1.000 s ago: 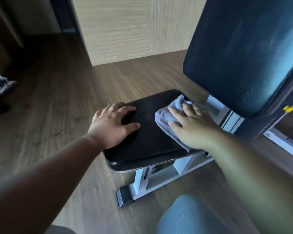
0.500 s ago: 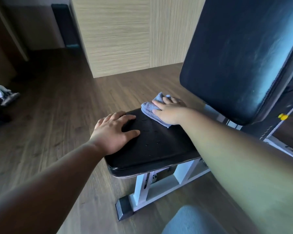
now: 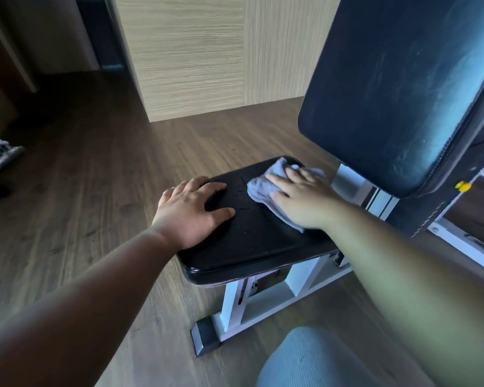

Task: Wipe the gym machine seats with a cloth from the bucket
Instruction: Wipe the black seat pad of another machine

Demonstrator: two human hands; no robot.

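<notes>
Fingers [image 3: 284, 181] of the right hand [image 3: 302, 201] lie stretched out flat on a grey cloth [image 3: 263, 188], pressing it against the black seat pad [image 3: 252, 236] right of the frame's centre; nothing is pinched, the palm simply covers the cloth's lower right part while its crumpled edge shows at the upper left of the hand. Just left of it, the left hand [image 3: 190, 215] rests palm down on the pad's left edge, its 5 digits spread and gripping nothing. At the upper right, the dark backrest [image 3: 397, 88] rises tilted above the seat, with a yellow knob [image 3: 463, 186] at its lower right. White frame legs [image 3: 235, 300] stand on the wooden floor [image 3: 95, 177] below the pad.
</notes>
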